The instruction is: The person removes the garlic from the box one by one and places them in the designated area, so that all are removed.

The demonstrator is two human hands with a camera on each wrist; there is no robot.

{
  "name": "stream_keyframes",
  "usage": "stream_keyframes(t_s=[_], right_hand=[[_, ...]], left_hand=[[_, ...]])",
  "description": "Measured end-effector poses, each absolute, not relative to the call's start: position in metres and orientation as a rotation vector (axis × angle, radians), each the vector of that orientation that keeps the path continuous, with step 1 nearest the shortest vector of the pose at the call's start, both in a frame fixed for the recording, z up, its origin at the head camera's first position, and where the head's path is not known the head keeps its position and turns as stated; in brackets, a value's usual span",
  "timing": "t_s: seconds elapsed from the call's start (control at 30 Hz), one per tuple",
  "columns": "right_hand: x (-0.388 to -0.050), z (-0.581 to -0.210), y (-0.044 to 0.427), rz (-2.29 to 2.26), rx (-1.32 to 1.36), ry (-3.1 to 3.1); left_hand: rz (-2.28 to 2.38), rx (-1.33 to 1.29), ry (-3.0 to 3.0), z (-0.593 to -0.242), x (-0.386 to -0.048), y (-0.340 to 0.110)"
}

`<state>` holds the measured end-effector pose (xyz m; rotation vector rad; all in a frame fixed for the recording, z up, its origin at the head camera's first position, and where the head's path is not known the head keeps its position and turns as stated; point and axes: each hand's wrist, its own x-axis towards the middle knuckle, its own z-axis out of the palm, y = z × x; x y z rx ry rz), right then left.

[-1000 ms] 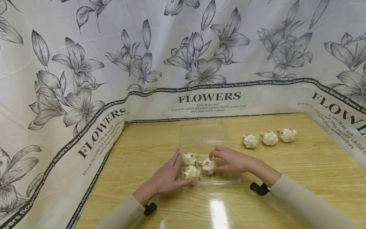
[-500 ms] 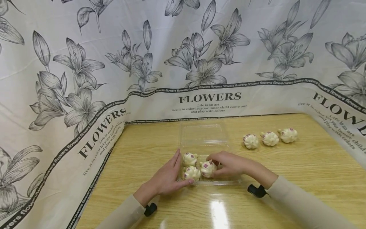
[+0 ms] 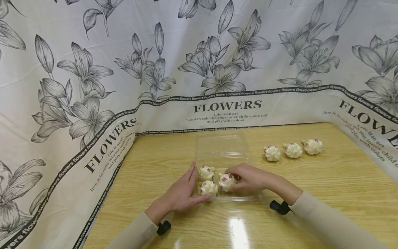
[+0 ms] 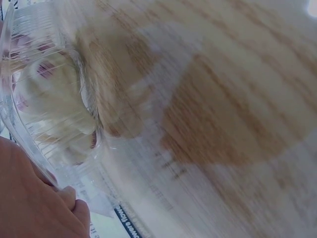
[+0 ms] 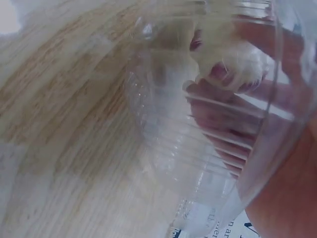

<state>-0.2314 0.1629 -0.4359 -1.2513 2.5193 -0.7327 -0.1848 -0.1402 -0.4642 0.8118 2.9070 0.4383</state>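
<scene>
A clear plastic clamshell box (image 3: 248, 198) lies with its lid folded back on the table. In its left part sit two garlic bulbs, a far one (image 3: 206, 173) and a near one (image 3: 209, 188). My left hand (image 3: 180, 193) rests against the box's left side, fingers extended along the wall and thumb along the front rim. Inside the box, my right hand (image 3: 252, 178) grips a third garlic bulb (image 3: 226, 182) between thumb and fingers, just right of the other two. Through the clear wall in the right wrist view, this garlic bulb (image 5: 223, 64) shows between the fingers.
Three more garlic bulbs (image 3: 293, 150) stand in a row on the wooden table (image 3: 304, 176), right of the lid (image 3: 220, 145). A flower-printed cloth (image 3: 230, 112) surrounds the table's back and sides.
My right hand moved slightly left with its garlic bulb, then the bulb shifted a little right and tilted in the grip. The left hand stays against the box.
</scene>
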Motion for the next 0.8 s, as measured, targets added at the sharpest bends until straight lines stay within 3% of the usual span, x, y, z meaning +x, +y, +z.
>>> stream_keyframes(t_s=[0.8], right_hand=[[-0.229, -0.409, 0.19, -0.927, -1.192, 2.574]], left_hand=[[0.454, 0.811, 2.906, -0.463, -0.185, -0.14]])
